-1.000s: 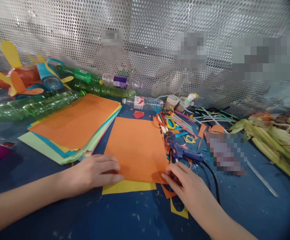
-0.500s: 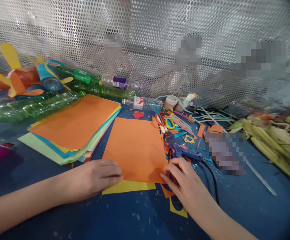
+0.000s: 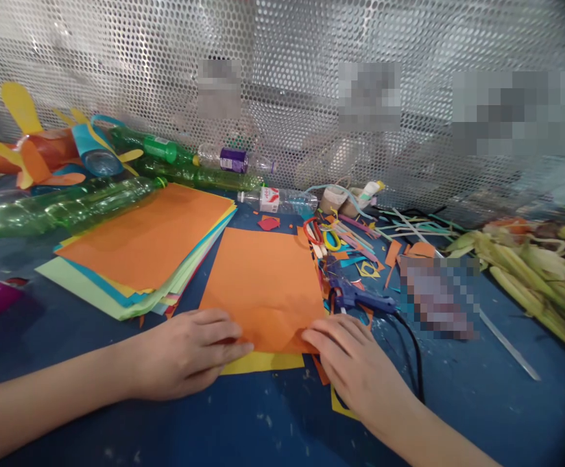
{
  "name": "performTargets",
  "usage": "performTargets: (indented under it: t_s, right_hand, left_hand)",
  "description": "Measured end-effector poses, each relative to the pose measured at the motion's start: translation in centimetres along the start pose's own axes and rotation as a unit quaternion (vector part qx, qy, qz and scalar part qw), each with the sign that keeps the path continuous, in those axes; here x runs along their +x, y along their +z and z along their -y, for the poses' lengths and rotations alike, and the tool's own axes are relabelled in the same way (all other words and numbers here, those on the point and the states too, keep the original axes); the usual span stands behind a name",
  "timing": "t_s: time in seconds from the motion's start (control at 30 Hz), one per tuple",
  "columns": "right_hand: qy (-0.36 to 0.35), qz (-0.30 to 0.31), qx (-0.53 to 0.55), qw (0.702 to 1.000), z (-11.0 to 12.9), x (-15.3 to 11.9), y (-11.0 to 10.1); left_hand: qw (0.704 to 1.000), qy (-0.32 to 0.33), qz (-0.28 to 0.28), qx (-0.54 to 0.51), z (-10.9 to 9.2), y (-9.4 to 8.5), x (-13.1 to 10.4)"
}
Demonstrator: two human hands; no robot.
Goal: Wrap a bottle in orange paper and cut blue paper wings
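Note:
An orange sheet of paper (image 3: 265,279) lies in front of me, its near edge slightly raised and buckled. My left hand (image 3: 197,350) pinches that edge near its left corner, thumb along the front. On the right, my right hand (image 3: 343,347) grips the same edge with fingers pressed together. A yellow sheet (image 3: 267,363) shows from beneath the orange one. Just beyond my right hand is a blue glue gun (image 3: 362,298) with a black cord. Left of the sheet rests a stack of coloured paper (image 3: 150,240), orange on top.
Plastic bottles (image 3: 78,201) line the back left, beside paper-decorated bottle models (image 3: 43,155). Scissors (image 3: 315,237) lie among paper scraps (image 3: 360,250). Corn husks (image 3: 530,266) are at right, near a metal ruler (image 3: 506,347). A perforated metal screen (image 3: 282,84) stands behind the blue table (image 3: 253,428).
Both hands have moved inward along the near edge of the orange sheet, closer together. That edge now bends upward slightly, and less of the yellow sheet's left end shows.

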State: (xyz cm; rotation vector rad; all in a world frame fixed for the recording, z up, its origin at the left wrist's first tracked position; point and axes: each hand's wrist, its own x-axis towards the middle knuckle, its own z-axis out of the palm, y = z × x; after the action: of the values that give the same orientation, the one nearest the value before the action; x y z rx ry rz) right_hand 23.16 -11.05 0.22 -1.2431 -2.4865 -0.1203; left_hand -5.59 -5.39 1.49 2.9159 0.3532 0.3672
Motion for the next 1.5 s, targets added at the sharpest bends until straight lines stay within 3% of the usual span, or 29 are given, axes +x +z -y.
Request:
performTargets:
  t_s: [0.27,0.73,0.93,1.23,1.5]
  right_hand:
    - [-0.113,0.004,-0.067,0.991,1.3,0.5,-0.4]
    - [-0.101,0.077,-0.092,0.988,0.9,0.6,-0.4]
    - [-0.088,0.06,-0.086,0.991,1.3,0.8,-0.4]
    - [-0.091,-0.015,-0.064,0.994,0.6,0.4,-0.8]
    - [-0.077,0.011,-0.023,0.997,-0.2,0.2,-2.5]
  left_hand:
    - [1.0,0.002,-0.004,0.003,-0.2,0.0,-0.2]
    - [0.998,-0.037,0.053,0.016,-0.6,-0.1,0.4]
    - [0.999,-0.034,0.019,0.012,-0.6,0.0,0.3]
    - [0.998,-0.041,0.016,-0.036,-0.3,0.0,0.1]
    - [0.996,-0.017,-0.07,-0.061,0.4,-0.8,-0.3]
